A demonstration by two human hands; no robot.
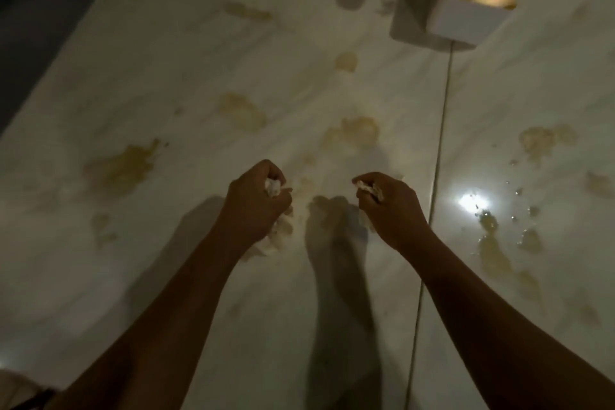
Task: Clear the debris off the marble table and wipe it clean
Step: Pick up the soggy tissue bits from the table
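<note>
The white marble table [166, 83] fills the view and is marked with several yellowish-brown smears, such as a large smear [123, 166] at the left and another smear [539, 143] at the right. My left hand [256, 203] hovers over the table's middle, its fingers curled round a crumpled white tissue [273, 188] that trails down below the palm. My right hand [389, 206] is a little to the right, pinching a smaller white wad [367, 188]. The two hands are apart, with a gap between them.
A white open-topped box [466, 20] holding brownish scraps stands at the far right. A dark seam [439, 156] runs down the table right of my hands. Wet droplets and a bright light reflection [472, 201] lie beyond it. The table's left edge meets dark floor [40, 27].
</note>
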